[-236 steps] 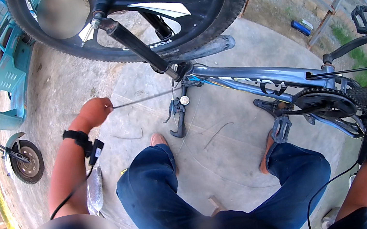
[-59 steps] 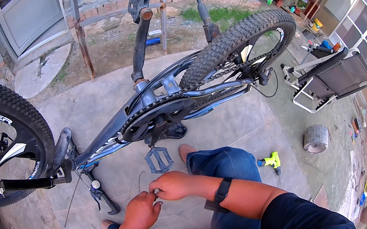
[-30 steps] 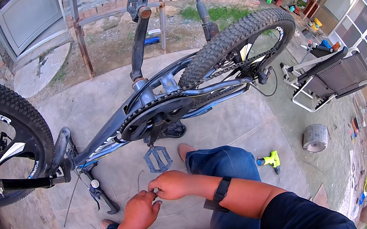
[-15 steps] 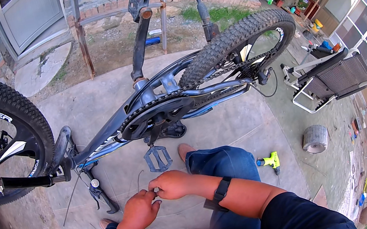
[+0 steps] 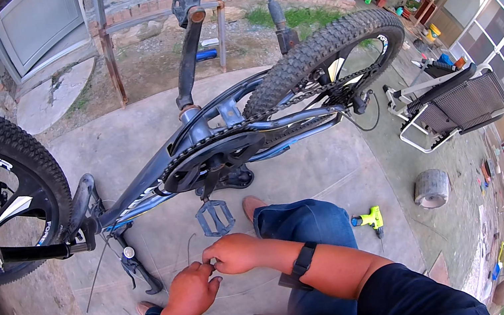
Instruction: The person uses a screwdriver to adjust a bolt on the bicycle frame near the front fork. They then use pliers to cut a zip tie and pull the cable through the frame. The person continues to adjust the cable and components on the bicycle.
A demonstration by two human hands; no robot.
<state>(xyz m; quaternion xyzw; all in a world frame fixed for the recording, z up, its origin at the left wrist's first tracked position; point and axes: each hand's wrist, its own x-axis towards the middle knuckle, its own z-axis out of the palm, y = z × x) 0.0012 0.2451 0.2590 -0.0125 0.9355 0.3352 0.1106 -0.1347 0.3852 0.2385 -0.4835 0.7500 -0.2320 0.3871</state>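
My left hand (image 5: 189,291) and my right hand (image 5: 232,254) meet fingertip to fingertip, both closed in a pinch. A small dark piece shows between them, too little to name. Near the left fingers a thin curved wire (image 5: 189,246) stands out; I cannot tell whether it joins what I hold. Just beyond my hands is the lower pedal (image 5: 215,218) of an upside-down bicycle (image 5: 147,179). Its chain and large dark chainring (image 5: 216,162) face me. A brake lever (image 5: 139,272) hangs from the handlebar end, left of my hands.
The knobby front wheel (image 5: 45,170) fills the left side, and the rear wheel (image 5: 321,54) rises at the far right. A yellow-green power drill (image 5: 371,221) lies right of my knee. Further right are a concrete cylinder (image 5: 432,188) and a folding chair (image 5: 458,104).
The view has shifted very slightly. My hands keep the same pinched pose, and nothing else has visibly moved.
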